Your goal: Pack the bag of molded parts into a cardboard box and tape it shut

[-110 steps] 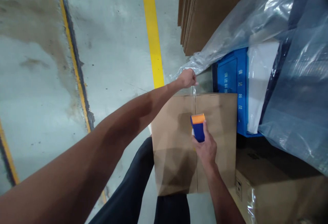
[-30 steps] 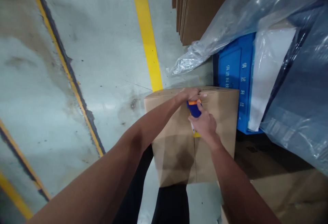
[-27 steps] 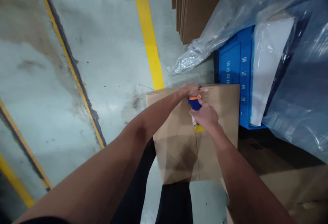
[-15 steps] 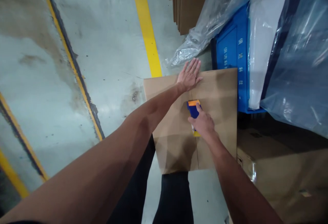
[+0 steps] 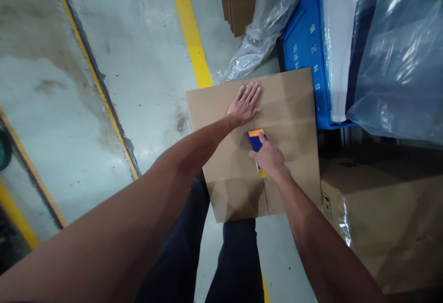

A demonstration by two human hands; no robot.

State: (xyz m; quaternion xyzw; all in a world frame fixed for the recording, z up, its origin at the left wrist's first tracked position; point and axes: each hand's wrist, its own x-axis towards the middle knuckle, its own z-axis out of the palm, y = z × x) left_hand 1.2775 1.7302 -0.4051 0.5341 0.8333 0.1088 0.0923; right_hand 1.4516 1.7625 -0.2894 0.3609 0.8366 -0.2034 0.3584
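Left hand (image 5: 244,104): flat open, holding nothing, pressing the cardboard box (image 5: 294,109) top toward 12 o'clock.
Right hand (image 5: 269,159): closed on the tape dispenser (image 5: 255,138), mid-seam.
Handling: sits before the knees — light, stiff; I'd grip its edges.

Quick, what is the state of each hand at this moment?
Left hand: open, palm flat on the cardboard box.
Right hand: closed, holding the blue and orange tape dispenser on the box top.

Closed brown cardboard box (image 5: 290,109), blue-and-orange tape dispenser (image 5: 255,139) upright on its centre seam.
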